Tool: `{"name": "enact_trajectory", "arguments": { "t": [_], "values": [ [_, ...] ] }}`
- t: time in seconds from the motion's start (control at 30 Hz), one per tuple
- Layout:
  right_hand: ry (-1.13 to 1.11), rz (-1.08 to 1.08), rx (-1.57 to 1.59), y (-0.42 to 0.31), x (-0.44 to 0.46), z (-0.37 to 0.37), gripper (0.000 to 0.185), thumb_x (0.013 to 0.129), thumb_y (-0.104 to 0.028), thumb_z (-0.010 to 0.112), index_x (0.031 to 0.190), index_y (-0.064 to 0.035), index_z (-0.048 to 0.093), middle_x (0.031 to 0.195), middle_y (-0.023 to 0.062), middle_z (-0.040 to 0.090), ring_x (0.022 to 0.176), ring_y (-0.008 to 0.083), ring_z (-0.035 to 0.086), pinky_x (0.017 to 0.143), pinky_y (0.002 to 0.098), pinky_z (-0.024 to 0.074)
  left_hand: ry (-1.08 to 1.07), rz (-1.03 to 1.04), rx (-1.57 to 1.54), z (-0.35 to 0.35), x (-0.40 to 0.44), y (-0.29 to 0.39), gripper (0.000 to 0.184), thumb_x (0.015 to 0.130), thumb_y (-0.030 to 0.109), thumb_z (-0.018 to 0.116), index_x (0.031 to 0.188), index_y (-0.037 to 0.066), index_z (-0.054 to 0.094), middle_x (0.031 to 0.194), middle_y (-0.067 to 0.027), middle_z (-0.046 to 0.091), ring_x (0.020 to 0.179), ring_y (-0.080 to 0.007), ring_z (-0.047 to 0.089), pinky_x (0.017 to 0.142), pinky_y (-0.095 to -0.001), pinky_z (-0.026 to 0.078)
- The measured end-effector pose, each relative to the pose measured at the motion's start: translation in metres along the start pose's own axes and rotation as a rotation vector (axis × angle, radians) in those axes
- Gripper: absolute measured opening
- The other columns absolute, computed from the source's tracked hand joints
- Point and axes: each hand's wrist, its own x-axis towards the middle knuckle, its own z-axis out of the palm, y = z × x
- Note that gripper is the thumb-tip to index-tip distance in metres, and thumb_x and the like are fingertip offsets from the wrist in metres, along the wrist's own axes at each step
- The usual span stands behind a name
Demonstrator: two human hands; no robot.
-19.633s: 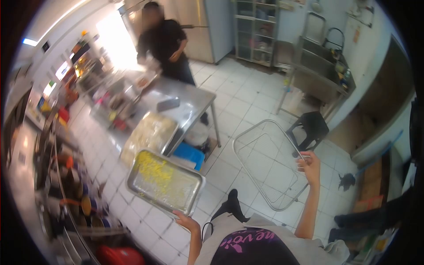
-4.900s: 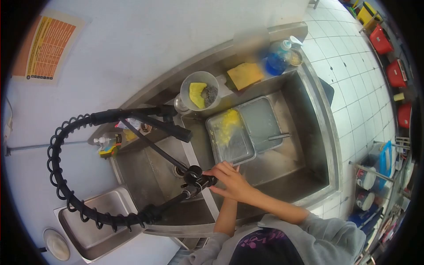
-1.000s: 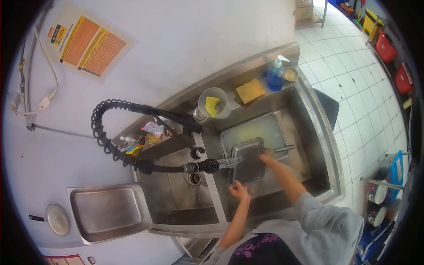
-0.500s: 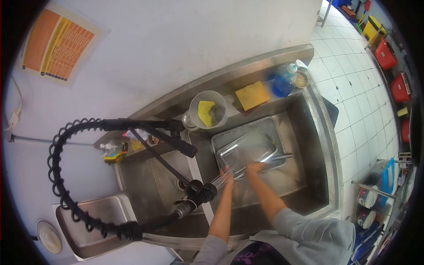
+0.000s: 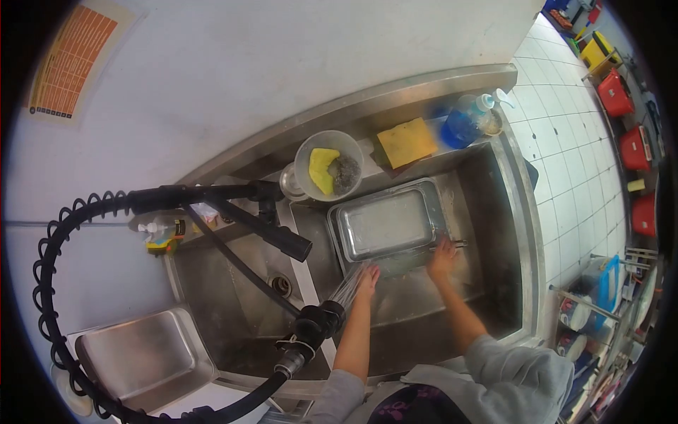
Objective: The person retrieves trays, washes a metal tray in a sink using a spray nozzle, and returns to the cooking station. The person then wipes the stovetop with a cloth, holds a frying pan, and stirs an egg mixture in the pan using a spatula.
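Observation:
A rectangular metal pan [image 5: 385,225] lies in the right basin, on top of a larger shallow tray [image 5: 432,189]. My left hand [image 5: 367,279] is at the pan's near left corner, in the water spray, its fingers stretched toward the rim. At the near right corner is my right hand [image 5: 443,260], fingers apart, close to thin metal rods [image 5: 459,244] that stick out past the tray. Whether either hand touches the pan's rim is hard to make out. The black spray head [image 5: 321,318] runs water toward my left hand.
On the back ledge stand a round container [image 5: 304,169] with a yellow cloth and scourer, a yellow sponge [image 5: 407,143] and a blue soap bottle [image 5: 462,126]. A black hose [image 5: 46,283] arches over the left basin [image 5: 236,290]. Another metal pan [image 5: 141,360] lies at left.
The upper pan has shifted back and now lies squarer over the tray. My right hand has moved right, away from my left hand. Water still runs.

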Motion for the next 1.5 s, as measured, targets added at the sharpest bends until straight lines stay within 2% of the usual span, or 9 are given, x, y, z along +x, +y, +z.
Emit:
{"name": "enact_trajectory", "arguments": {
  "t": [0.4,0.63,0.87,0.97,1.07,1.3,1.37,1.47,1.5],
  "values": [
    [-0.283,-0.813,0.482,-0.013,-0.026,-0.059,0.035,0.076,-0.001,0.056,0.111,-0.0038,0.052,0.114,0.0179,0.055,0.107,0.0371,0.049,0.091,0.0434,0.0408,-0.063,0.140,-0.469,0.006,-0.102,0.036,0.035,0.091,0.017,0.047,0.124,0.004,0.048,0.124,-0.0123,0.052,0.111,-0.0234,0.054,0.098,-0.0358,0.044],
    [-1.226,-0.402,1.695,-0.185,-0.134,-0.115,0.017,0.094,-0.015,0.048,0.105,-0.0067,0.058,0.089,0.0061,0.062,0.079,0.0143,0.061,0.073,0.0255,0.0476,-0.479,0.219,-0.450,0.014,-0.182,0.103,0.053,0.089,0.033,0.052,0.133,0.006,0.038,0.133,-0.0137,0.045,0.123,-0.0255,0.043,0.104,-0.0380,0.034],
    [-2.105,-0.395,1.347,-0.116,-0.097,-0.190,0.073,0.089,-0.065,0.026,0.078,-0.0037,0.063,0.046,-0.0019,0.038,0.035,0.0071,0.035,0.037,0.0232,0.0284,-0.753,0.802,0.214,-0.002,-0.146,0.233,0.035,0.092,0.021,0.045,0.119,0.001,0.050,0.131,-0.0155,0.047,0.122,-0.0269,0.044,0.104,-0.0359,0.033],
    [-1.558,-0.704,0.600,-0.052,-0.090,-0.160,0.078,0.084,-0.071,0.025,0.091,-0.0045,0.066,0.057,0.0034,0.054,0.060,0.0112,0.054,0.056,0.0281,0.0398,-0.800,1.203,0.855,0.012,-0.143,0.311,0.029,0.089,0.014,0.046,0.109,-0.005,0.053,0.129,-0.0206,0.047,0.121,-0.0307,0.045,0.105,-0.0382,0.032],
    [-0.742,-0.807,-0.568,0.002,-0.111,-0.159,0.067,0.085,-0.065,0.037,0.108,-0.0079,0.062,0.094,0.0090,0.067,0.092,0.0223,0.060,0.083,0.0364,0.0418,-0.741,0.235,0.114,0.034,-0.153,0.340,0.044,0.085,0.007,0.035,0.120,-0.019,0.037,0.126,-0.0278,0.046,0.118,-0.0361,0.046,0.100,-0.0374,0.039],
    [-1.596,-0.383,1.411,0.021,-0.129,-0.174,0.052,0.086,-0.053,0.046,0.119,-0.0145,0.058,0.130,0.0046,0.051,0.118,0.0252,0.047,0.095,0.0612,0.0286,-1.168,0.437,-0.068,0.003,-0.138,0.289,0.032,0.090,0.016,0.035,0.107,-0.004,0.054,0.114,-0.0171,0.056,0.103,-0.0276,0.053,0.092,-0.0361,0.040],
    [-0.723,-0.427,-0.201,0.017,-0.135,-0.137,0.050,0.088,-0.049,0.046,0.119,-0.0116,0.058,0.124,0.0107,0.055,0.118,0.0300,0.048,0.102,0.0454,0.0318,-0.799,0.487,-0.076,0.007,-0.146,0.229,0.022,0.089,0.019,0.048,0.094,0.000,0.058,0.098,-0.0121,0.062,0.096,-0.0212,0.059,0.093,-0.0356,0.044],
    [-0.782,-0.648,0.105,0.002,-0.111,-0.079,0.055,0.084,-0.054,0.048,0.119,-0.0124,0.059,0.121,0.0090,0.058,0.117,0.0277,0.049,0.098,0.0573,0.0298,-1.728,-0.374,0.162,-0.001,-0.064,0.151,0.035,0.093,0.033,0.046,0.113,0.006,0.055,0.121,-0.0114,0.056,0.111,-0.0278,0.053,0.094,-0.0430,0.043],
    [-0.814,-0.794,0.221,0.004,-0.104,-0.060,0.058,0.082,-0.057,0.049,0.119,-0.0127,0.059,0.119,0.0082,0.059,0.117,0.0266,0.050,0.097,0.0632,0.0288,-1.241,-0.073,0.571,-0.002,-0.114,0.127,0.038,0.094,0.035,0.043,0.118,0.006,0.051,0.120,-0.0126,0.056,0.109,-0.0279,0.054,0.089,-0.0427,0.046]
  ]
}}
